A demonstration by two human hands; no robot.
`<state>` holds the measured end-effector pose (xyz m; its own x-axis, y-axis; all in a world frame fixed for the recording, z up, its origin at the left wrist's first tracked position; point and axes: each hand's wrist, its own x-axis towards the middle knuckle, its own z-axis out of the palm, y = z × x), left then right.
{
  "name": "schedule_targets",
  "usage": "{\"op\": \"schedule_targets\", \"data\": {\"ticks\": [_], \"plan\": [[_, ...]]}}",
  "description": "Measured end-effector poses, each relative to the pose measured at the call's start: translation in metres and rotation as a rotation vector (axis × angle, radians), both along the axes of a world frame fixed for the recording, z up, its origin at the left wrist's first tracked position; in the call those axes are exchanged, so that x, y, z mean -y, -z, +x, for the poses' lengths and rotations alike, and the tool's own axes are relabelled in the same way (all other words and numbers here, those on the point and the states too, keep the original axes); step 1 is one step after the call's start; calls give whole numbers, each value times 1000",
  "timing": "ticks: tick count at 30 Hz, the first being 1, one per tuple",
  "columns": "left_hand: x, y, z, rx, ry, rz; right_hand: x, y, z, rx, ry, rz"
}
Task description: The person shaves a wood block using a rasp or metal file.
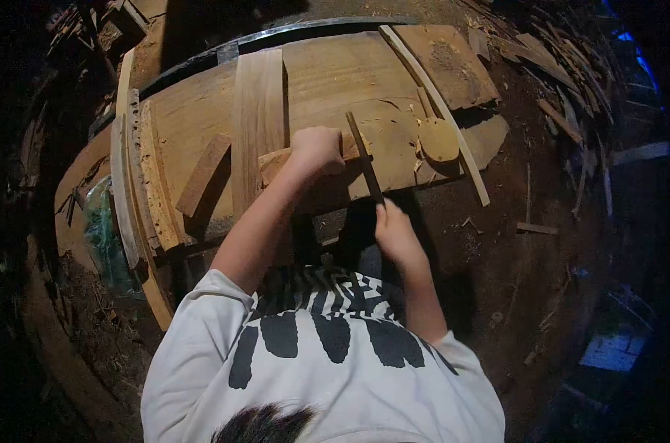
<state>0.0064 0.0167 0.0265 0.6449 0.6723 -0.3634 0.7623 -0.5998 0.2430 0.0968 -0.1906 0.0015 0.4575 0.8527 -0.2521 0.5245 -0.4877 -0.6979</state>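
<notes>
Your left hand point(316, 150) is closed tight over a small wooden block point(274, 161), pressing it onto the plank desk point(327, 74). Your right hand point(396, 235), nearer your body, is clamped on the lower end of a thin dark tool point(364, 156). The tool slants up just right of your left hand.

The left hand point(316, 151) covers the near end of the wooden block point(276, 161). The dark tool point(364, 156) vanishes at its lower end into the right hand point(398, 235); its kind cannot be told. Past the plank bench's point(327, 70) left edge, scraps blur into darkness, and the picture's bottom edge cuts off the person's hair point(265, 427)
</notes>
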Motion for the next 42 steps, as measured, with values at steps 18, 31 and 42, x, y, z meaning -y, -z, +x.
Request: {"op": "schedule_targets", "data": {"ticks": [18,31,42], "plan": [[-1,-2,-1,-42,8,-30,-33,-10,10,-31,-39,-93],[-4,8,-2,-16,72,-18,16,-16,-1,-104,19,-140],[-20,4,0,-60,110,33,-26,-11,-2,-35,11,-81]]}}
